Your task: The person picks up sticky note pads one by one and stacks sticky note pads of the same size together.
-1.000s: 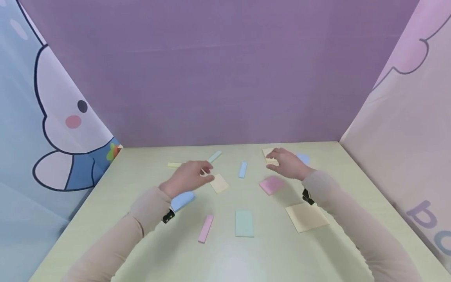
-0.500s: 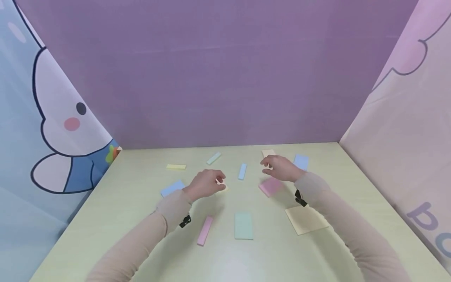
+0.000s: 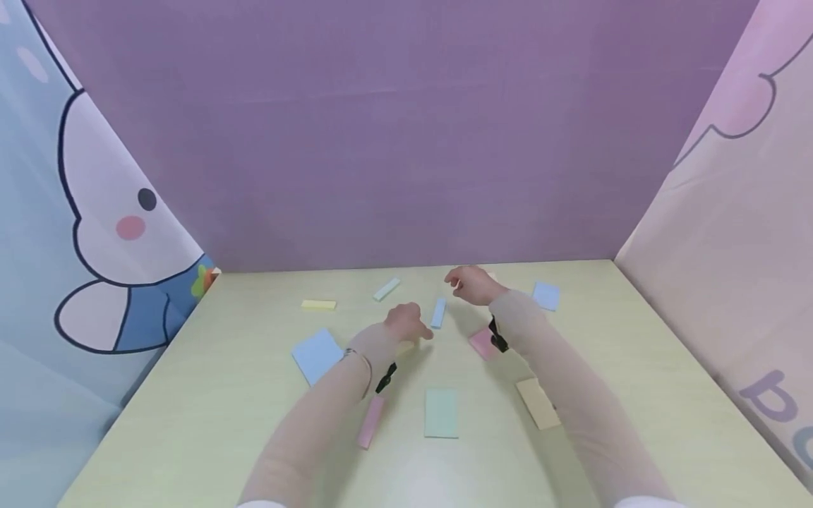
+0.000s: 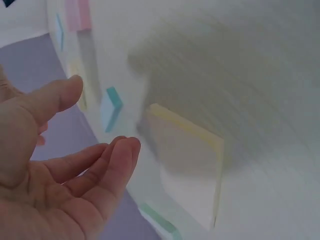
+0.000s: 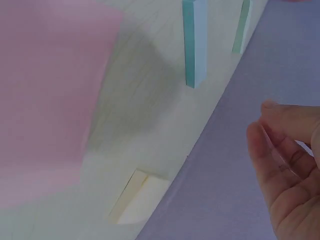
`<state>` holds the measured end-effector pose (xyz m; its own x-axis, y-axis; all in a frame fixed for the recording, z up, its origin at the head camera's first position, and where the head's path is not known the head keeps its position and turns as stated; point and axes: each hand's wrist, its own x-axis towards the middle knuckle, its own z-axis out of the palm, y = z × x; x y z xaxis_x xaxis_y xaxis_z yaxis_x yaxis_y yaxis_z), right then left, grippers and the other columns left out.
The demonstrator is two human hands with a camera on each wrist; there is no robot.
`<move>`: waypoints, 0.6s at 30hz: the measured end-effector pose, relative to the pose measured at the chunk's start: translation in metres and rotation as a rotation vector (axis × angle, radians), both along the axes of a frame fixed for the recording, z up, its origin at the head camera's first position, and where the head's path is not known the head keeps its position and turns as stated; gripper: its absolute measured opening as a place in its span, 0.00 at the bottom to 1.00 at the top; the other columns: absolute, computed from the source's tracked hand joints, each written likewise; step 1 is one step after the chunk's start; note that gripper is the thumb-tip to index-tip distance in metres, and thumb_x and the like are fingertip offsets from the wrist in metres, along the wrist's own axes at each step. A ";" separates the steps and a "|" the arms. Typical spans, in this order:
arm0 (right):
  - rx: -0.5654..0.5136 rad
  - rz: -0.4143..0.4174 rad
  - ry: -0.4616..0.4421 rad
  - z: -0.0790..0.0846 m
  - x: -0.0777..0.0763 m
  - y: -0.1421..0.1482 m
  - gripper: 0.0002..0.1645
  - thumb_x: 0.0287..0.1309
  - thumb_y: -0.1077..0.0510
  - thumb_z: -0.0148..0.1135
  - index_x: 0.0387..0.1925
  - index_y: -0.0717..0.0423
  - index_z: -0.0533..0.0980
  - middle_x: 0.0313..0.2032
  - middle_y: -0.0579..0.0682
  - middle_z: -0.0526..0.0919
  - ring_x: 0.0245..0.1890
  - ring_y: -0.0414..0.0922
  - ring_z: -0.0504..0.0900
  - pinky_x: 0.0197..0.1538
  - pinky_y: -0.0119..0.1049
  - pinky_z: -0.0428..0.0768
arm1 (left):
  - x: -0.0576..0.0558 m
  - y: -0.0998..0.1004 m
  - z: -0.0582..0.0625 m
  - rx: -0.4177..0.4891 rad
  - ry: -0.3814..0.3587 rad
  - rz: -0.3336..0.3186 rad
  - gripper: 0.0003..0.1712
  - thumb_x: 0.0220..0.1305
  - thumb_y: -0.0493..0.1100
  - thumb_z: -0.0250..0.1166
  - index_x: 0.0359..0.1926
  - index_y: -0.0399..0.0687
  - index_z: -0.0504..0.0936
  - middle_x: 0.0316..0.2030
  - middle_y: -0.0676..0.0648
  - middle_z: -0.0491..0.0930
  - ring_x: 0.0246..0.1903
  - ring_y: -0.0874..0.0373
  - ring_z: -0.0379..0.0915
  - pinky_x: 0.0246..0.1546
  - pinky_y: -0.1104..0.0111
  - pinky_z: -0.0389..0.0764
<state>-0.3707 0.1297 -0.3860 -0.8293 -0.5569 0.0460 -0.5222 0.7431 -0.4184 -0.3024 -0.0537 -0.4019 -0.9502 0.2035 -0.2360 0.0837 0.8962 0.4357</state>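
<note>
My left hand [image 3: 408, 322] hovers over a cream sticky-note pad [image 4: 187, 160], its thumb apart from the fingers and nothing between them. In the head view, hand and sleeve cover most of that pad. A narrow blue sticky-note pad [image 3: 439, 312] lies between my two hands, just beyond the left one's fingers. My right hand [image 3: 473, 284] is raised near the table's far edge, fingers loosely bent and thumb close to the fingertips, holding nothing. Below it in the right wrist view are a pink square pad [image 5: 50, 100] and another cream pad [image 5: 142, 200].
Further pads lie scattered on the table: narrow green [image 3: 387, 288], narrow yellow [image 3: 319, 305], blue squares at left [image 3: 317, 356] and right, narrow pink [image 3: 371, 422], a green rectangle [image 3: 441, 413], and a tan one [image 3: 538, 403] partly under my right sleeve. A purple backdrop [image 3: 406, 141] stands behind.
My left hand has moved right, onto the near cream pad and toward the narrow blue one. My right hand has moved left. The pads keep their places.
</note>
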 end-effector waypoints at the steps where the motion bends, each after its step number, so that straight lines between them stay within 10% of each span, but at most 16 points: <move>1: 0.006 -0.003 -0.009 0.000 -0.002 -0.003 0.20 0.53 0.70 0.57 0.50 0.65 0.74 0.44 0.62 0.79 0.42 0.51 0.80 0.48 0.40 0.78 | -0.003 0.002 -0.002 -0.015 0.001 0.015 0.27 0.50 0.51 0.68 0.45 0.37 0.74 0.41 0.42 0.79 0.42 0.47 0.74 0.45 0.61 0.77; 18: 0.086 -0.056 -0.092 -0.038 -0.020 -0.024 0.26 0.49 0.78 0.49 0.49 0.60 0.76 0.52 0.57 0.78 0.55 0.54 0.74 0.60 0.44 0.70 | -0.029 0.043 -0.020 -0.144 0.022 0.065 0.34 0.47 0.48 0.71 0.55 0.40 0.72 0.44 0.42 0.78 0.44 0.50 0.73 0.49 0.63 0.75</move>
<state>-0.3905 0.1054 -0.4235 -0.8575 -0.5086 -0.0773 -0.4417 0.8050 -0.3961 -0.3314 -0.0111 -0.4220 -0.9656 0.1074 -0.2369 0.0322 0.9531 0.3008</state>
